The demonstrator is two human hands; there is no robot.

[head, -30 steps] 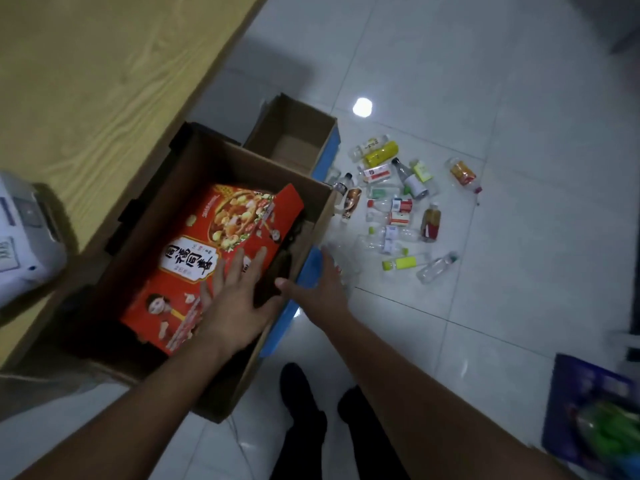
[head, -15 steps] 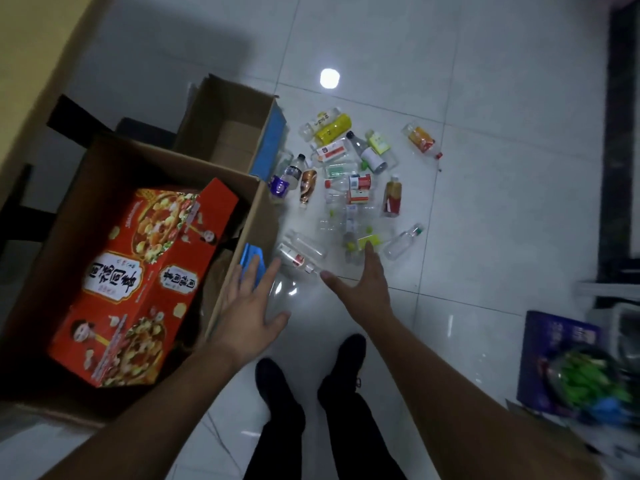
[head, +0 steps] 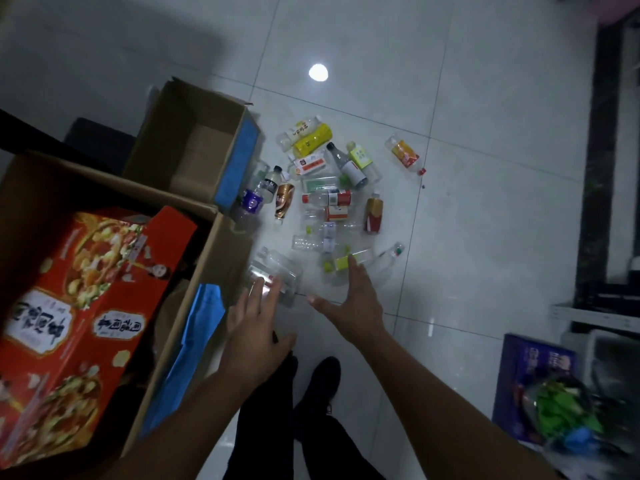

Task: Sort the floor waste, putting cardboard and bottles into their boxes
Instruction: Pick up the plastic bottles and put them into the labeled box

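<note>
A person stands over a white tiled floor (head: 485, 237) with both bare arms stretched forward and down. The left hand (head: 254, 327), low in the centre of the frame, has its fingers spread and grasps nothing. Its fingertips lie over a clear bottle (head: 277, 268) on the floor, though whether they touch it cannot be told. The right hand (head: 353, 303), just right of it, is likewise spread and holds nothing, with its fingertips at a green-labelled bottle (head: 341, 262).

The heap of bottles (head: 329, 199) lies scattered across the middle of the frame, beyond both hands. Among them are a yellow bottle (head: 313, 138) at the top and an orange bottle (head: 403, 154) lying apart at the upper right.

A large cardboard box (head: 86, 188) fills the left of the frame and holds a red printed carton (head: 93, 306) tilted inside it. A smaller cardboard box (head: 166, 126) stands open above it, left of centre, just beside the nearest bottles, with a blue strip (head: 239, 161) along its right wall.

The person's dark shoes (head: 322, 375) show at the bottom centre. A purple box (head: 533, 368) sits blurred at the lower right.
</note>
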